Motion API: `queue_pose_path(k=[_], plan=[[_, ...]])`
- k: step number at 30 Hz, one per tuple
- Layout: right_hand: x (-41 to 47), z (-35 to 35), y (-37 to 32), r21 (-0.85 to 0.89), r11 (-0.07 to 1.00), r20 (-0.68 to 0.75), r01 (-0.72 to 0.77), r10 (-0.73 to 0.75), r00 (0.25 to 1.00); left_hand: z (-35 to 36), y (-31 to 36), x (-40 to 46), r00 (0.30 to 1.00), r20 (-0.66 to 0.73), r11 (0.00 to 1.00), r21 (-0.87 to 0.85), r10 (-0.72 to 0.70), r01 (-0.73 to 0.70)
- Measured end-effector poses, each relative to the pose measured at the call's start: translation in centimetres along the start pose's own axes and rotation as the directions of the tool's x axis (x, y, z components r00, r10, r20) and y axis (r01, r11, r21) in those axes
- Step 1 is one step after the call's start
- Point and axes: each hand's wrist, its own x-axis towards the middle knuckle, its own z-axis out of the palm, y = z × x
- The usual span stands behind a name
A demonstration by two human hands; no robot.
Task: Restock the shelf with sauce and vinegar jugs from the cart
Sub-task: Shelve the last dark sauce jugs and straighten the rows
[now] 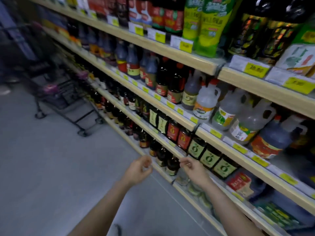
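A long wooden-edged shelf unit runs diagonally from upper left to lower right, packed with dark sauce bottles and handled vinegar jugs. A pale vinegar jug and a dark sauce jug with a red label stand on the middle shelf at the right. The black wire cart stands in the aisle at the left, a few steps away; its load is too blurred to make out. My left hand and my right hand hang in front of the lower shelf, fingers loosely curled, holding nothing.
Yellow price tags line every shelf edge. Green pouches and dark jugs fill the top shelf. Grey floor spreads between me and the cart. A person's shoe shows at the far left.
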Motion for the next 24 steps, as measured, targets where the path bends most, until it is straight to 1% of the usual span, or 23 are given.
queue_pose_path(k=[4,7,10,13,17,21,24], plan=[[3.2,9.0,-4.7,0.011,0.997,0.107,0.075,-0.075,0.991,-6.6,-7.7,-4.3,0.976,-0.139,0.986,-0.052,-0.167,0.161],[5.5,16.2,-8.7,0.050,0.996,0.171,0.068,-0.076,0.982,-12.7,-13.5,-7.7,0.945,-0.234,0.974,-0.048,-0.227,0.221],[7.3,23.0,-13.0,0.083,0.996,0.241,0.043,-0.062,0.969,-18.5,-18.7,-10.4,0.913,-0.270,0.951,-0.046,-0.307,0.306],[9.2,28.7,-17.2,0.083,0.995,0.308,0.050,-0.073,0.949,-23.3,-22.6,-12.2,0.892,-0.297,0.939,-0.058,-0.340,0.339],[12.2,34.1,-21.6,0.083,0.995,0.359,0.054,-0.080,0.930,-27.7,-26.6,-13.5,0.854,-0.356,0.924,-0.121,-0.381,0.362],[15.7,37.9,-24.3,0.096,0.995,0.392,-0.013,-0.026,0.920,-30.6,-30.4,-13.0,0.829,-0.359,0.903,-0.165,-0.429,0.396],[19.4,40.4,-25.8,0.088,0.996,0.403,-0.031,-0.007,0.915,-33.2,-33.2,-11.0,0.816,-0.360,0.892,-0.191,-0.452,0.410]])
